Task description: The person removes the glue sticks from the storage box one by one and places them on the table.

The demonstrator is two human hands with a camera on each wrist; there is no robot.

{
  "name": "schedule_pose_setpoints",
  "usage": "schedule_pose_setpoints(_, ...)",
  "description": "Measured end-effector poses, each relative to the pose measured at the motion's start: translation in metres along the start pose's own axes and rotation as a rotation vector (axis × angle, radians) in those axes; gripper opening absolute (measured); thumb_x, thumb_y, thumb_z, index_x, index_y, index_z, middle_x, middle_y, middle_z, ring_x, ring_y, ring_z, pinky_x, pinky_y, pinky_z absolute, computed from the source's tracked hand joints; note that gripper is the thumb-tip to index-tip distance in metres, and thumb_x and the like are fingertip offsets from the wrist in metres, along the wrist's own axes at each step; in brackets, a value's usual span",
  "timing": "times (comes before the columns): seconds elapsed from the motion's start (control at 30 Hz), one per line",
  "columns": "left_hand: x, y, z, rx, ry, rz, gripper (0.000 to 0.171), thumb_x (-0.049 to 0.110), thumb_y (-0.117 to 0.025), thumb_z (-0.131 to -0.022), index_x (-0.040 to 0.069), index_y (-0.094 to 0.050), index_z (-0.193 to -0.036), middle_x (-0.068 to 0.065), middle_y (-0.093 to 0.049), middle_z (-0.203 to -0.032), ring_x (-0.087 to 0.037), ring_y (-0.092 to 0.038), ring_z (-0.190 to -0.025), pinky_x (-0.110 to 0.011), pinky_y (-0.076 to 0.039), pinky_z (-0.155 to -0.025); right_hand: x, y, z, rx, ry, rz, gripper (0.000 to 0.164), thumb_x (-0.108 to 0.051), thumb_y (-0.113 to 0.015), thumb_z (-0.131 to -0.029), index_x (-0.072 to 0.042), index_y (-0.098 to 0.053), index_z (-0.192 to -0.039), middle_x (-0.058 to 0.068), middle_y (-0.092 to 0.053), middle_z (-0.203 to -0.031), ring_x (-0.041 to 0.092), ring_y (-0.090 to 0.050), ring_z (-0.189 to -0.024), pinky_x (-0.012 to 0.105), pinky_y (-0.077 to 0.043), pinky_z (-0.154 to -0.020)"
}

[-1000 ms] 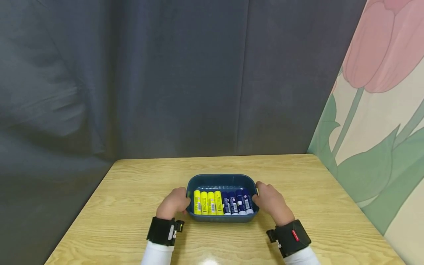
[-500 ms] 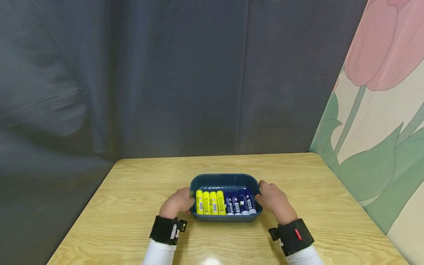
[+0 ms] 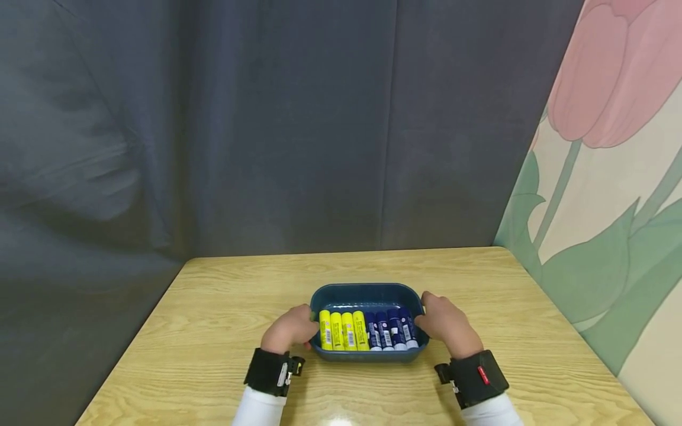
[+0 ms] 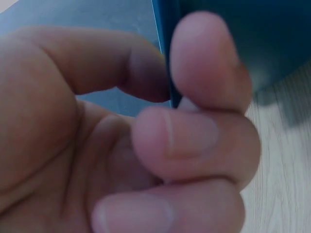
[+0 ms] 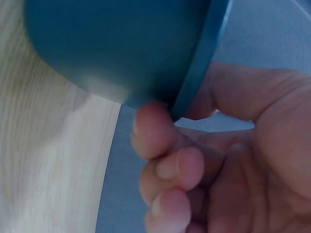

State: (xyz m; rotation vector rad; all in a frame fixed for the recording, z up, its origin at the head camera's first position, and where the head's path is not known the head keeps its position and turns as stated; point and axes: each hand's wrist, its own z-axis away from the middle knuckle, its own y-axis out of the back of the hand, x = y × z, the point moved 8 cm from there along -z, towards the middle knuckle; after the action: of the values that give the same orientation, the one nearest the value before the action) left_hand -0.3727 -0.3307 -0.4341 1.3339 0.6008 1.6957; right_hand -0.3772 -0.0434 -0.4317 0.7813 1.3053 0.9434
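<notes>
A dark blue-green plastic basket (image 3: 370,357) with rounded corners is at the middle of the table in the head view. Inside lie several yellow glue sticks (image 3: 348,331) on the left and several dark blue glue sticks (image 3: 394,329) with white ends on the right, side by side in one row. My left hand (image 3: 292,327) pinches the left rim; in the left wrist view the thumb and index finger (image 4: 201,63) meet across the basket's edge. At the opposite end, my right hand (image 3: 446,322) grips the right rim, its index fingertip (image 5: 153,128) under the lip.
The wood-grain table (image 3: 224,307) reaches back to a dark grey curtain (image 3: 288,130). To the right stands a wall (image 3: 602,248) painted with a pink tulip and green leaves. Black camera straps (image 3: 268,371) are on both wrists.
The basket, with the glue sticks in it, has shifted slightly to the right. Both hands have moved along with it, keeping their hold on the rims.
</notes>
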Motion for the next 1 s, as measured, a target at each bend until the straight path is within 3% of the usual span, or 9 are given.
schedule_pose_setpoints(0.2,0.004,-0.002,-0.004,0.009,-0.025,0.005,0.018,0.017,-0.051,-0.089,0.0,-0.053,-0.095,-0.009,-0.054,-0.068,-0.022,-0.047,-0.054,-0.031,-0.034,-0.052,0.007,0.002,0.002,-0.057,-0.018,-0.049,0.042,-0.015,-0.065,-0.082,0.007,-0.053,-0.115,0.02,-0.062,-0.097,0.019,-0.059,-0.067,0.041,-0.049,-0.065)
schedule_pose_setpoints(0.3,0.008,-0.002,-0.007,0.027,-0.033,0.011,0.025,0.018,-0.047,-0.093,-0.004,-0.053,-0.103,-0.01,-0.051,-0.071,-0.021,-0.046,-0.055,-0.032,-0.035,-0.053,0.009,0.005,0.004,-0.078,-0.029,-0.063,0.043,-0.016,-0.064,-0.083,0.007,-0.052,-0.117,0.019,-0.062,-0.096,0.018,-0.06,-0.06,0.04,-0.048,-0.064)
schedule_pose_setpoints(0.47,0.014,-0.002,-0.014,0.056,-0.037,-0.036,0.04,0.015,-0.041,-0.097,-0.013,-0.044,-0.126,-0.012,-0.05,-0.08,-0.021,-0.047,-0.061,-0.032,-0.037,-0.054,0.008,0.015,0.005,-0.01,-0.034,0.009,0.041,-0.018,-0.067,-0.081,0.005,-0.055,-0.114,0.022,-0.062,-0.1,0.026,-0.06,-0.077,0.045,-0.048,-0.064)
schedule_pose_setpoints(0.53,0.015,-0.003,-0.016,0.059,-0.029,-0.062,0.041,0.013,-0.042,-0.097,-0.014,-0.042,-0.128,-0.013,-0.05,-0.083,-0.022,-0.049,-0.063,-0.032,-0.038,-0.054,0.006,0.019,0.004,0.039,-0.027,0.03,0.039,-0.018,-0.067,-0.081,0.004,-0.057,-0.112,0.022,-0.063,-0.099,0.027,-0.058,-0.078,0.043,-0.048,-0.061)
schedule_pose_setpoints(0.67,0.016,-0.003,-0.018,0.06,-0.016,-0.086,0.038,0.011,-0.044,-0.096,-0.014,-0.044,-0.125,-0.014,-0.051,-0.085,-0.023,-0.05,-0.065,-0.032,-0.039,-0.054,-0.005,0.02,0.003,0.11,-0.005,0.027,0.031,-0.017,-0.068,-0.081,0.001,-0.06,-0.105,0.017,-0.064,-0.093,0.023,-0.056,-0.07,0.037,-0.046,-0.054)
schedule_pose_setpoints(0.83,0.016,-0.005,-0.018,0.055,-0.022,-0.104,0.033,0.01,-0.046,-0.095,-0.013,-0.049,-0.119,-0.013,-0.049,-0.082,-0.022,-0.049,-0.065,-0.031,-0.04,-0.054,-0.016,0.015,0.004,0.123,0.008,0.023,0.019,-0.014,-0.068,-0.081,0.0,-0.064,-0.093,0.012,-0.063,-0.083,0.02,-0.055,-0.066,0.035,-0.046,-0.052)
schedule_pose_setpoints(1.0,0.015,-0.006,-0.018,0.058,-0.012,-0.093,0.03,0.009,-0.045,-0.095,-0.012,-0.05,-0.116,-0.011,-0.049,-0.076,-0.021,-0.048,-0.059,-0.03,-0.038,-0.051,-0.023,0.01,0.002,0.143,0.015,0.044,0.02,-0.013,-0.069,-0.081,0.003,-0.065,-0.093,0.014,-0.064,-0.083,0.021,-0.058,-0.068,0.038,-0.049,-0.055)
